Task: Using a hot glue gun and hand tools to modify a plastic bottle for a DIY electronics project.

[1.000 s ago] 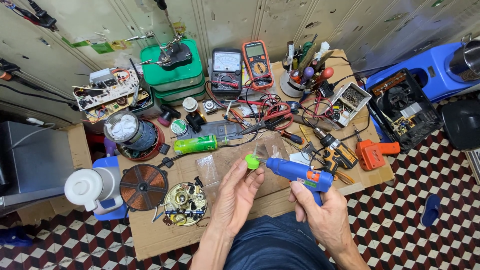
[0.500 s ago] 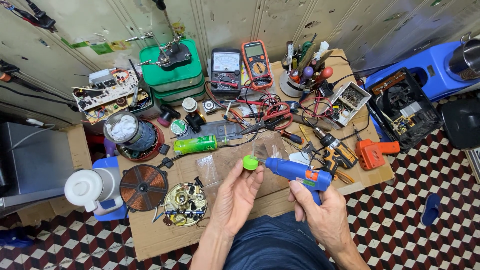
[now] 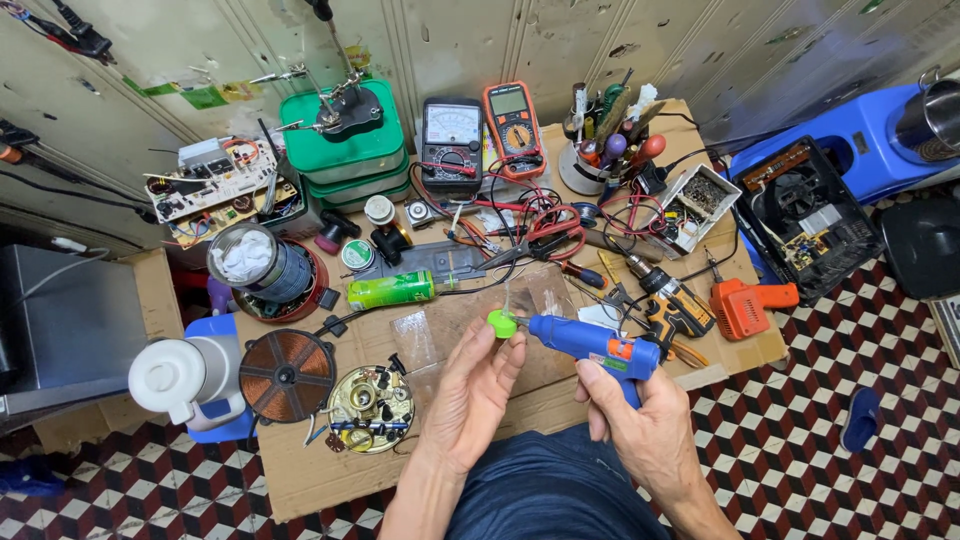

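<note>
My left hand (image 3: 470, 385) holds a small round green cap (image 3: 501, 323) at its fingertips, above the cardboard-covered table (image 3: 300, 480). In my right hand (image 3: 640, 430) is a blue glue gun (image 3: 595, 343), gripped by the handle. Its nozzle points left and touches the green cap. Both hands are over the near middle of the table, above my lap.
Near my left hand lie a copper coil disc (image 3: 287, 373), a round metal motor part (image 3: 369, 408) and a green cylinder (image 3: 391, 290). Two meters (image 3: 485, 135), green boxes (image 3: 345, 150), a tool cup (image 3: 590, 160), tangled wires and an orange drill (image 3: 745, 303) crowd the back and right.
The green cap has shifted slightly in my left fingers and stays against the glue gun's nozzle. Both hands have hardly moved.
</note>
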